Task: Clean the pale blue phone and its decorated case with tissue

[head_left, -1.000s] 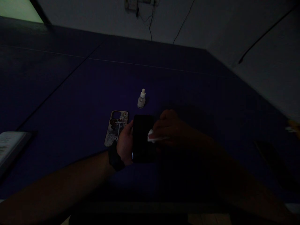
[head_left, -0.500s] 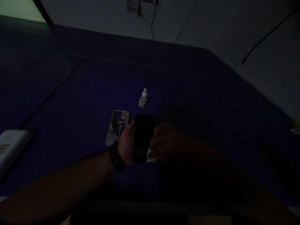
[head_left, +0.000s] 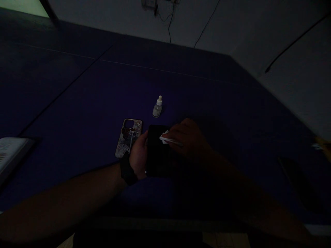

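My left hand (head_left: 139, 156), with a dark watch on its wrist, grips a black phone (head_left: 157, 160) by its left side, screen facing up. In my right hand (head_left: 187, 137) the fingers are closed on a white cloth or tissue (head_left: 165, 138), which lies against the upper part of the screen. Just left of the phone, a patterned phone case (head_left: 129, 137) with a camera cut-out rests on the table. Beyond the phone stands a small dropper bottle (head_left: 157, 107) with a white cap.
The dark blue table (head_left: 108, 93) reaches to a wall with hanging cables (head_left: 170, 26). A white box-like object (head_left: 12, 155) sits at the left edge. At the right lies a dark flat object (head_left: 297, 182), with something yellow (head_left: 324, 146) behind it. The light is dim.
My right hand has moved the white cloth from the bottom of the phone up to its upper part. My left hand still holds the phone in about the same place.
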The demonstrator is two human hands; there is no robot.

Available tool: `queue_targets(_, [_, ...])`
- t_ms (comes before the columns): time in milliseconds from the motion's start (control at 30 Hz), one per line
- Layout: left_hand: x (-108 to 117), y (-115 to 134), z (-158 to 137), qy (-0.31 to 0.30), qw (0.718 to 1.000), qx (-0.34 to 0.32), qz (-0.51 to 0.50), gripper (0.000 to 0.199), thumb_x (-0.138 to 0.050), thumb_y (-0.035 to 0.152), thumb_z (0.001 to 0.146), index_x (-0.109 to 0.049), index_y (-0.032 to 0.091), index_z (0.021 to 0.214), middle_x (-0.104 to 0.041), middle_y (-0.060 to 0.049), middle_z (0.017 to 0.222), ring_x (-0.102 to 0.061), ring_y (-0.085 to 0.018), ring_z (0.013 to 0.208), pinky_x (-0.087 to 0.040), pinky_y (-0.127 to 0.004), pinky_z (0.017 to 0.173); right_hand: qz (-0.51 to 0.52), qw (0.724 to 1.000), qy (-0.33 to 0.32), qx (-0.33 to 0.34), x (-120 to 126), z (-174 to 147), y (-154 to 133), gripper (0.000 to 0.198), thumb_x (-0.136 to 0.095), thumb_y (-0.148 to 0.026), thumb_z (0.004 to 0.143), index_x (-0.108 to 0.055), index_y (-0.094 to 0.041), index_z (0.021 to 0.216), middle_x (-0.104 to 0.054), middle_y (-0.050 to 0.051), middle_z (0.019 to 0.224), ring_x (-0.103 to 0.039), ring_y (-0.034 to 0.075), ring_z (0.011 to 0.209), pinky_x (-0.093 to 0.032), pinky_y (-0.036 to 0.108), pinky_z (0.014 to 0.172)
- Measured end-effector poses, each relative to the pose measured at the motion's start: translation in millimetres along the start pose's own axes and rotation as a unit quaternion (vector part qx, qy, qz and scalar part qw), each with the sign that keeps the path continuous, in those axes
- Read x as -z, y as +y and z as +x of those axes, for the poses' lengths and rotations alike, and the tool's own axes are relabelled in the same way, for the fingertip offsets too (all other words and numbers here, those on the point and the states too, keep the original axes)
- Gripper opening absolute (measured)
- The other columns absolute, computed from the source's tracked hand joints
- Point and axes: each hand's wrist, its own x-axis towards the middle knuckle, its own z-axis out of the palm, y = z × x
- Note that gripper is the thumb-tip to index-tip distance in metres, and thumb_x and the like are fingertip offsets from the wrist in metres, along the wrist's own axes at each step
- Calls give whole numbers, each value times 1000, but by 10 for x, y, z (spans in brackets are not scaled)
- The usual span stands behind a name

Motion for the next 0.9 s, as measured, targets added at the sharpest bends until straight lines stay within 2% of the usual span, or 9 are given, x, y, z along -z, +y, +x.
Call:
queue_targets(167, [23, 10, -37, -13, 999, 51, 12, 52, -43, 54, 96, -65, 15, 71, -57, -3, 55, -52, -16, 45, -41, -27, 47, 124, 973, -122, 153, 31, -5, -185, 9, -69, -27, 95, -72, -26, 103, -72, -4, 93, -53, 19, 96, -34, 35, 89])
queue_targets(233, [9, 10, -50, 5, 999, 49, 17, 52, -42, 53, 97, -66, 15, 71, -60, -3, 56, -54, -16, 46, -43, -28, 48, 103, 978, -119, 137, 28, 5, -196, 8, -69, -29, 94, -72, -27, 101, -72, -4, 91, -54, 20, 94, -33, 37, 87])
queue_targets(300, [-6, 2, -42, 12, 1000, 23, 8, 48, -42, 49, 99, -68, 15, 76, -63, -3, 59, -58, -15, 51, -48, -27, 55, 33, 997, -51, 55, -5, 23, -130, 11, -65, -28, 96, -73, -26, 104, -71, 0, 94, -54, 22, 91, -34, 38, 82])
queue_targets(400, [1, -3, -18, -4, 1000, 21, -5, 44, -43, 48, 99, -69, 16, 86, -66, -4, 66, -63, -17, 59, -52, -30, 64, -43, 997, 48, -50, -75, 55, -37, 19, -56, -21, 98, -71, -19, 109, -69, 7, 98, -54, 23, 87, -37, 38, 79])
queue_targets(467, [23, 8, -20, -16, 999, 39, -8, 44, -44, 49, 98, -68, 16, 83, -62, -2, 61, -59, -16, 53, -50, -29, 59, -21, 999, 35, 13, -92, 67, -67, 21, -55, -18, 97, -70, -15, 111, -68, 9, 99, -55, 22, 87, -40, 36, 79])
queue_targets(567, [35, 35, -45, -6, 998, 68, -8, 50, -40, 50, 100, -61, 16, 69, -52, 0, 51, -50, -12, 42, -42, -25, 48, 35, 989, -49, 134, -38, 55, -200, 30, -59, -27, 96, -65, -10, 120, -68, 11, 106, -55, 22, 91, -42, 36, 82])
queue_targets(633, [16, 45, -53, 4, 996, 84, -23, 54, -37, 51, 100, -59, 16, 66, -45, 2, 48, -43, -10, 37, -36, -23, 43, 40, 987, -87, 132, 33, 29, -255, 38, -58, -32, 98, -61, -10, 129, -68, 11, 111, -55, 24, 96, -42, 40, 85])
queue_targets(733, [-22, 46, -41, -7, 996, 74, -51, 53, -39, 50, 100, -57, 16, 64, -41, 4, 46, -36, -8, 36, -30, -22, 42, 38, 986, -112, 114, 123, -10, -247, 31, -53, -24, 101, -61, -17, 130, -68, 9, 114, -56, 22, 98, -42, 41, 87])
queue_targets(900, [-2, 58, -22, -40, 995, 91, -9, 50, -47, 57, 94, -68, 14, 79, -57, -3, 58, -50, -14, 47, -36, -26, 47, 115, 972, -156, 133, 151, -9, -301, 23, -49, -16, 103, -66, -19, 119, -71, 5, 114, -60, 17, 97, -45, 35, 89])
